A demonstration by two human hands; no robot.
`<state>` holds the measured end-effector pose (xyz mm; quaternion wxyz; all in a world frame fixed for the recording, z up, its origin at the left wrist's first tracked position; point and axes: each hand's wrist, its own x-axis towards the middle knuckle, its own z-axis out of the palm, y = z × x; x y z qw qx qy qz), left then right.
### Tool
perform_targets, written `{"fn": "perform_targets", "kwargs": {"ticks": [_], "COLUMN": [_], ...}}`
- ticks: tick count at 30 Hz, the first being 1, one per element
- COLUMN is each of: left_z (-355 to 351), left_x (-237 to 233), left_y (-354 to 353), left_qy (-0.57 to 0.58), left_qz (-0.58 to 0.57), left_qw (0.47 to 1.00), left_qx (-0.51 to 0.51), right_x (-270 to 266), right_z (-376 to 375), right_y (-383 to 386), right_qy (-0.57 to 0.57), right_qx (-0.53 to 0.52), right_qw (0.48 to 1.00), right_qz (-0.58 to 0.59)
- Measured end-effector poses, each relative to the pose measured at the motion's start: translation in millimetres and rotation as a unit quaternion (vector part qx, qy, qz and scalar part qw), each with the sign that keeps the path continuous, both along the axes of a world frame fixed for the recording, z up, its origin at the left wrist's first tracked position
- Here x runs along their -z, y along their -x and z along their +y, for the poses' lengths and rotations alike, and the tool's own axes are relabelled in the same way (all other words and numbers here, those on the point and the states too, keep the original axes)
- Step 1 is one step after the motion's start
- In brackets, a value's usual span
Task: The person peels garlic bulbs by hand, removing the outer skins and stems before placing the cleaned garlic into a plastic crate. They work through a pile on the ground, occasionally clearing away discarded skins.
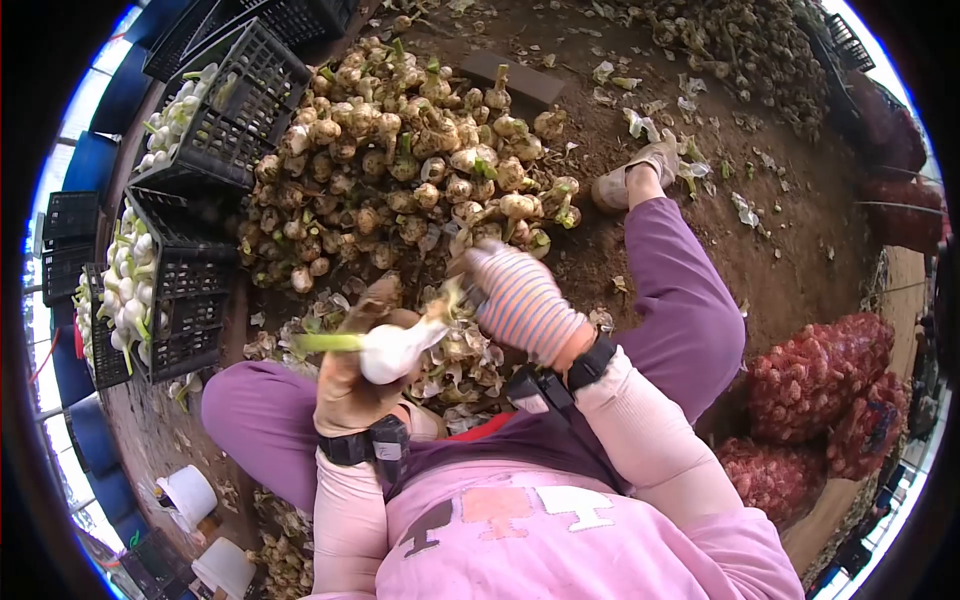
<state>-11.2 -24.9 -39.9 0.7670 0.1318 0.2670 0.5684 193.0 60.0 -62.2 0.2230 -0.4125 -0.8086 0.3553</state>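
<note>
My left hand [350,390], in a soiled tan glove, is closed around a white garlic bulb [388,356]. The bulb's green stem points left, and loose skin trails off its other side toward my right hand [527,305]. That hand wears a striped glove and is closed, its fingers blurred at the end of the loose skin; a small dark thing shows at them, too smeared to name. Just beyond both hands lies a heap of unpeeled garlic [390,165]. Shed garlic skins [460,365] cover the ground between my legs.
Black crates [225,105] of cleaned garlic stand on the left, another crate [185,300] nearer me. Red mesh sacks [820,375] sit on the right. White buckets [188,495] are at lower left. A flat board [513,78] and more garlic [740,50] lie farther off.
</note>
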Motion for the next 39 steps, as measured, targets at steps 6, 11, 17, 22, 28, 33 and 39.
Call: {"fn": "perform_targets", "kwargs": {"ticks": [6, 11, 17, 22, 28, 33, 39], "left_z": [13.1, 8.6, 16.9, 11.8, 15.7, 15.2, 8.6], "left_x": [-18.9, 13.6, -13.0, -33.2, -30.0, -11.9, -2.2], "left_y": [1.8, -5.3, -15.0, -16.7, -20.0, -9.7, 10.8], "left_qy": [0.017, -0.025, -0.055, -0.106, -0.131, -0.145, 0.091], "left_qz": [0.138, 0.315, 0.427, 0.284, 0.257, 0.468, 0.195], "left_qw": [0.990, 0.947, 0.902, 0.952, 0.951, 0.863, 0.974], "left_qx": [-0.022, -0.062, -0.019, -0.055, -0.108, -0.125, -0.065], "right_x": [-32.9, -30.8, -25.0, -10.8, -32.2, -27.3, -35.8], "right_z": [-6.4, -21.8, -17.1, -11.5, -26.3, -25.5, -11.7], "right_y": [5.1, 24.1, 29.2, 15.8, 24.2, 30.2, 26.4], "right_qy": [0.485, 0.453, 0.291, 0.443, 0.359, 0.245, 0.452], "right_qx": [-0.088, 0.042, 0.053, 0.065, -0.066, 0.055, 0.128], "right_qw": [0.780, 0.785, 0.877, 0.788, 0.831, 0.911, 0.727], "right_qz": [0.385, 0.420, 0.379, 0.423, 0.420, 0.327, 0.501]}}
